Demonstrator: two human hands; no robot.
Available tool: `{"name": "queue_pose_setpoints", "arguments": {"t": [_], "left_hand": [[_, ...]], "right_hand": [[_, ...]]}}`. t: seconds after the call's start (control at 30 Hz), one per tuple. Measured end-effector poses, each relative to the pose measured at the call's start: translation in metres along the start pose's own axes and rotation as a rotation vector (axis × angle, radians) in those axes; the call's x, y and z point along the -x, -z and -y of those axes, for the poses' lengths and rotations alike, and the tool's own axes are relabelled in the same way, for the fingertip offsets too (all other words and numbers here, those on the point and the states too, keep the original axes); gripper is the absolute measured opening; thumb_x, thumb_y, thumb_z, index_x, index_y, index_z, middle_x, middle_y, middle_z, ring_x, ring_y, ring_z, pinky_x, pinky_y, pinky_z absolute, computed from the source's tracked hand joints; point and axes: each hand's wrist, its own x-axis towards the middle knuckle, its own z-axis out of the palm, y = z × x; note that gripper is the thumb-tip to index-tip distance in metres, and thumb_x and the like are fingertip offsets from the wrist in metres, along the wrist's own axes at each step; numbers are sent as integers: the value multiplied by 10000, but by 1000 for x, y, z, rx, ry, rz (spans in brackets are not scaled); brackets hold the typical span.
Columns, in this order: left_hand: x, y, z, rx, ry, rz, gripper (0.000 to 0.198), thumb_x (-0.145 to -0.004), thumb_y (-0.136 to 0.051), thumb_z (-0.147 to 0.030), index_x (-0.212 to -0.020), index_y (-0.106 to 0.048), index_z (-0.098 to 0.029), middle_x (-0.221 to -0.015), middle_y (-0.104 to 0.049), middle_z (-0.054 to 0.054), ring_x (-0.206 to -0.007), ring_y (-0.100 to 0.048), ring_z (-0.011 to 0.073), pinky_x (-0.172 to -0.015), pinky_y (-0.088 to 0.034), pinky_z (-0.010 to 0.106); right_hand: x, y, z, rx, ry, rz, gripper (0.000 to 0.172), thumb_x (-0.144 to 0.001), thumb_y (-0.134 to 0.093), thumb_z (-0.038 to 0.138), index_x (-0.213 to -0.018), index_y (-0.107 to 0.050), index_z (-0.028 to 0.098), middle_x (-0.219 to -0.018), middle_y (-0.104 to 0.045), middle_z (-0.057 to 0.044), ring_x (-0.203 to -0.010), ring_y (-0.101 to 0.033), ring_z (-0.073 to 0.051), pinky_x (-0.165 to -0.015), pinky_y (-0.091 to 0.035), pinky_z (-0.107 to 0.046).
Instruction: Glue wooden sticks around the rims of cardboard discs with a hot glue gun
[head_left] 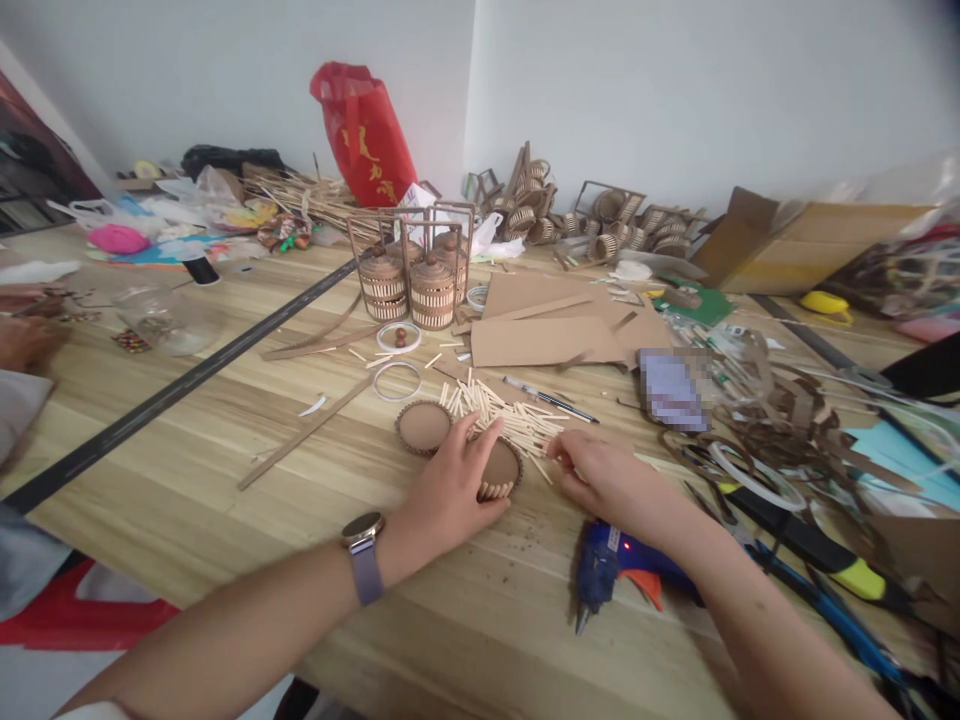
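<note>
My left hand (450,485), with a watch on its wrist, rests with fingers curled on a round brown cardboard disc (501,470) that has short wooden sticks standing along its near rim. Just to the right, my right hand (600,472) pinches at the edge of a loose pile of short pale wooden sticks (510,412). A second scalloped cardboard disc (422,426) lies flat beside my left hand. A blue hot-glue gun (609,570) lies under my right forearm, its red light on.
Finished little basket lanterns (409,280) stand mid-table, with cardboard sheets (555,325), tape rings (397,380) and a pen (551,400) nearby. Cardboard scraps and tools crowd the right. A long dark ruler (187,375) runs diagonally left. Another person's hand (26,340) is at far left.
</note>
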Motion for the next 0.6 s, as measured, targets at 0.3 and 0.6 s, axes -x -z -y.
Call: {"name": "queue_pose_setpoints", "arguments": {"t": [0.3,0.6], "left_hand": [[1,0,1,6,3,13,933,-730,-756,-218,-1461,-180,-274,-1474,-250,167,-1359,-346,369,-1048,-414,540],[0,1,0,28,8,15,929,-739,-747,-215,-1469,-175,-275,-1474,-261,166,-1364,-342,362,-1041,-423,531]], "right_hand": [[5,10,6,-296,104,-82,101,-833,-463,170,-800,-550,210,-730,-617,-13,-656,-553,-157,-605,-407,-247],[2,-5,27,-436,104,10,87,-816,-527,162,-818,-604,201,-724,-651,-5,-629,-572,-145,-585,-420,-241]]}}
